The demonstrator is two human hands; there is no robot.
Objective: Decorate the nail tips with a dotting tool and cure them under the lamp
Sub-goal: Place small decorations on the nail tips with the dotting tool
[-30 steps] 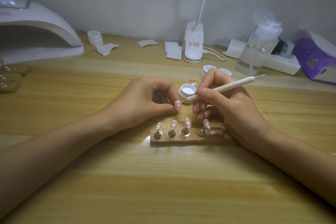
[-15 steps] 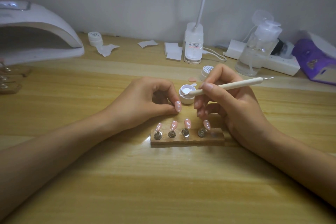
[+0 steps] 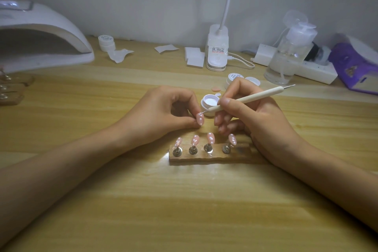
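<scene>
My tool (image 3: 249,97) has swung back from the pot (image 3: 208,104) onto the tip (image 3: 200,119) pinched in my left hand (image 3: 163,112). Nearer, four dotted tips (image 3: 210,138) stand on a block (image 3: 208,155); my right hand (image 3: 255,116) grips the tool. The lamp (image 3: 41,35), far-left corner, is cut off.

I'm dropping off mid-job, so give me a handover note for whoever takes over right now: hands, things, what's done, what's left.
Left hand: pinches a pink nail tip, close to the open pot of white gel.
Right hand: grips the dotting tool like a pen, its point on the upper end of that tip.
Wooden holder, nearer than the hands: four pink tips stand on it, all with white dots.
Done: those four; the held tip shows two dots.
Left: finish the held tip, probably set it on the holder, then cure under the lamp at far left.
</scene>
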